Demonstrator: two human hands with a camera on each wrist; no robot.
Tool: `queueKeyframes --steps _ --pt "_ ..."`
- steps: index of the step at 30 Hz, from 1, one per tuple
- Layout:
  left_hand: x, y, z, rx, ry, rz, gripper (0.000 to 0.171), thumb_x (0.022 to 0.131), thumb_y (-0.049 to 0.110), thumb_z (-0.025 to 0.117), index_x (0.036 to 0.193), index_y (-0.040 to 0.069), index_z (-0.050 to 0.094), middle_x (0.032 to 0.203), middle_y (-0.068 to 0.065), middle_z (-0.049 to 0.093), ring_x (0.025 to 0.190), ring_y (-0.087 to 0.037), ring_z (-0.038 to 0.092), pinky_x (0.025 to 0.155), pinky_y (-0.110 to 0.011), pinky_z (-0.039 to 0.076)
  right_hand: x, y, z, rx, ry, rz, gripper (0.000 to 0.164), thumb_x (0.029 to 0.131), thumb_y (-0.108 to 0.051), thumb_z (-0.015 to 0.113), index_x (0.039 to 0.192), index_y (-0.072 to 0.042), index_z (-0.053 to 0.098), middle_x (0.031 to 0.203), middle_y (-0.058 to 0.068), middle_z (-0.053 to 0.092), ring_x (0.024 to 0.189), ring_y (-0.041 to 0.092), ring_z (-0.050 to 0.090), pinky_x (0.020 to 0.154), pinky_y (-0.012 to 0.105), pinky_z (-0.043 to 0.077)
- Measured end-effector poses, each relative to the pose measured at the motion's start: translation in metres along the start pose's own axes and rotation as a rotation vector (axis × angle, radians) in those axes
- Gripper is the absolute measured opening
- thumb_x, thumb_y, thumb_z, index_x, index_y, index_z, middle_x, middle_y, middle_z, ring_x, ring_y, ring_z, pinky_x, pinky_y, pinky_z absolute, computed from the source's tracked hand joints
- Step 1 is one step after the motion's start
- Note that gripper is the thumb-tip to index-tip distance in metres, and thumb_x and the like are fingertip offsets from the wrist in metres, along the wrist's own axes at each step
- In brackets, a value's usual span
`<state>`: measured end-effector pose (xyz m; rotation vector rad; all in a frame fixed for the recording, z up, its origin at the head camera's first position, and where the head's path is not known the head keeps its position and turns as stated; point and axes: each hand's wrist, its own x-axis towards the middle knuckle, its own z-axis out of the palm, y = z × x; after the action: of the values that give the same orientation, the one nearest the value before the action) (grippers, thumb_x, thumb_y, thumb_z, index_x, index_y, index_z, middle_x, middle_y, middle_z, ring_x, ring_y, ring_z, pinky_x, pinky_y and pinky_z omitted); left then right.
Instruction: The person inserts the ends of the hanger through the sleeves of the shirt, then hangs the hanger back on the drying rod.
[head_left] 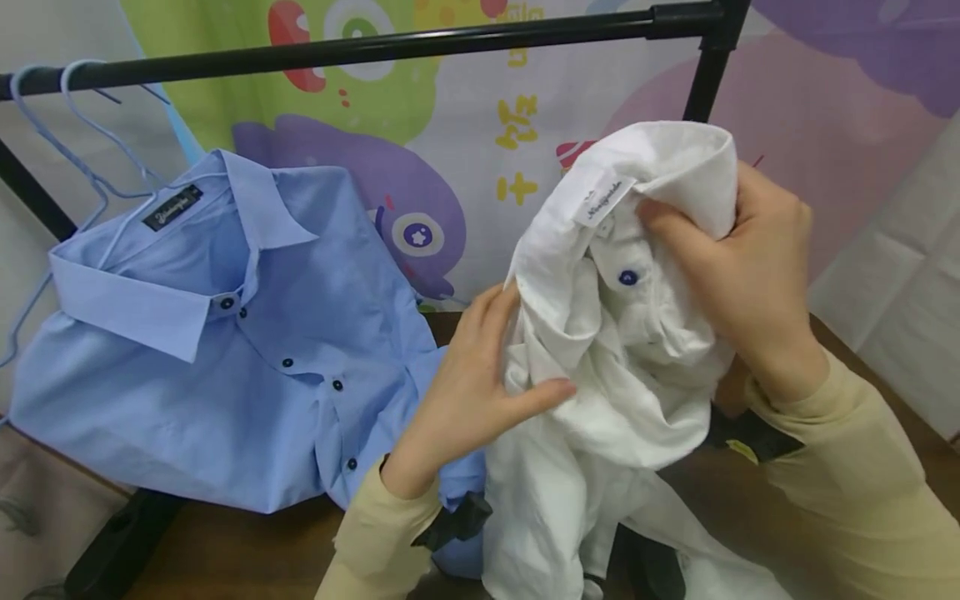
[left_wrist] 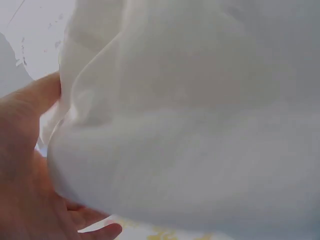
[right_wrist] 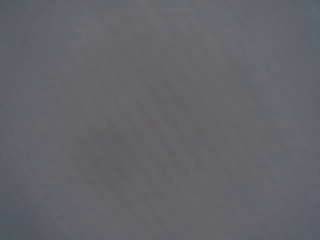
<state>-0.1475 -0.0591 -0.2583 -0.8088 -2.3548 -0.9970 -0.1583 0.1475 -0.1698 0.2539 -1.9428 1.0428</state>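
Note:
In the head view a white shirt [head_left: 600,392] hangs bunched, collar up, with a label and a dark blue button showing. My right hand [head_left: 757,267] pinches its collar, thumb on the inner side and fingers behind. Against the shirt's left side rests my left hand [head_left: 480,392], thumb stretched across the front and fingers along the edge. The left wrist view has the same left hand [left_wrist: 25,150] with straight fingers beside the white cloth [left_wrist: 175,150], which covers most of that view. Only blurred grey shows in the right wrist view.
A light blue shirt [head_left: 187,417] hangs at left on a blue hanger [head_left: 112,142], beside another hanger. Both hook over a black rail [head_left: 412,47]. A cartoon-print curtain [head_left: 480,167] is behind, and a brown surface [head_left: 225,550] lies below.

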Motion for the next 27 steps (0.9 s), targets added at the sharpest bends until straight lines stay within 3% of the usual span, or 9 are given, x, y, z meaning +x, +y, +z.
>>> queueKeyframes --steps 3,6,10,13,16,20,24,27 --pt "0.002 -0.004 0.001 -0.05 0.053 -0.006 0.072 0.077 0.03 0.069 0.138 0.016 0.034 0.132 -0.006 0.04 0.119 -0.017 0.039 0.098 -0.039 0.035 -0.005 0.002 -0.002 -0.004 0.041 -0.019 0.025 0.069 -0.022 0.075 0.088 -0.005 0.069 0.069 -0.009 0.059 0.06 0.005 0.046 0.056 0.019 0.032" --pt "0.005 -0.01 0.002 -0.12 0.147 -0.001 0.043 0.078 0.013 0.065 0.119 0.008 0.053 0.122 -0.008 0.048 0.112 -0.017 0.045 0.094 -0.034 0.04 -0.015 0.006 -0.002 -0.012 0.024 -0.052 0.025 0.069 -0.022 0.075 0.088 -0.006 0.069 0.075 0.002 0.064 0.062 0.003 0.048 0.058 0.017 0.033" --pt "0.008 -0.02 0.0 -0.149 0.274 -0.024 0.007 0.079 0.002 0.059 0.086 0.004 0.061 0.106 -0.008 0.057 0.1 -0.017 0.052 0.084 -0.03 0.045 -0.031 0.01 -0.001 -0.024 -0.093 0.008 0.031 0.072 -0.023 0.074 0.095 -0.005 0.067 0.083 0.01 0.065 0.067 0.003 0.049 0.059 0.017 0.036" --pt "0.007 -0.024 -0.004 -0.137 0.315 -0.036 0.004 0.081 0.002 0.059 0.081 0.005 0.061 0.094 -0.005 0.06 0.086 -0.014 0.055 0.073 -0.029 0.046 -0.042 0.02 -0.001 -0.036 -0.183 0.1 0.034 0.075 -0.028 0.073 0.1 -0.006 0.064 0.086 0.011 0.065 0.069 0.006 0.05 0.059 0.018 0.038" --pt "0.006 -0.027 -0.006 -0.098 0.321 -0.03 0.006 0.08 0.001 0.06 0.082 0.006 0.061 0.085 -0.005 0.058 0.074 -0.012 0.055 0.064 -0.027 0.045 -0.049 0.034 0.003 -0.036 -0.244 0.136 0.037 0.076 -0.031 0.071 0.104 -0.008 0.062 0.09 0.01 0.064 0.072 0.008 0.051 0.06 0.018 0.04" --pt "0.008 -0.03 -0.003 0.029 0.293 -0.006 0.013 0.075 -0.006 0.058 0.083 0.005 0.056 0.075 -0.006 0.052 0.066 -0.015 0.049 0.06 -0.026 0.04 -0.054 0.05 0.011 -0.007 -0.329 0.149 0.046 0.077 -0.031 0.071 0.115 -0.011 0.057 0.1 0.005 0.06 0.081 0.009 0.05 0.068 0.021 0.04" --pt "0.008 -0.026 -0.001 0.118 0.212 -0.008 0.024 0.072 -0.007 0.056 0.088 0.003 0.042 0.07 -0.004 0.043 0.058 -0.017 0.041 0.053 -0.026 0.034 -0.058 0.059 0.016 0.031 -0.395 0.232 0.049 0.079 -0.033 0.069 0.119 -0.009 0.053 0.103 0.007 0.058 0.083 0.011 0.051 0.069 0.022 0.041" --pt "0.004 -0.019 -0.002 0.153 0.133 -0.018 0.025 0.073 -0.005 0.057 0.082 0.008 0.037 0.064 0.0 0.038 0.053 -0.013 0.037 0.049 -0.024 0.031 -0.061 0.064 0.018 0.071 -0.389 0.322 0.047 0.081 -0.034 0.066 0.115 -0.004 0.054 0.098 0.012 0.059 0.076 0.007 0.054 0.065 0.02 0.045"
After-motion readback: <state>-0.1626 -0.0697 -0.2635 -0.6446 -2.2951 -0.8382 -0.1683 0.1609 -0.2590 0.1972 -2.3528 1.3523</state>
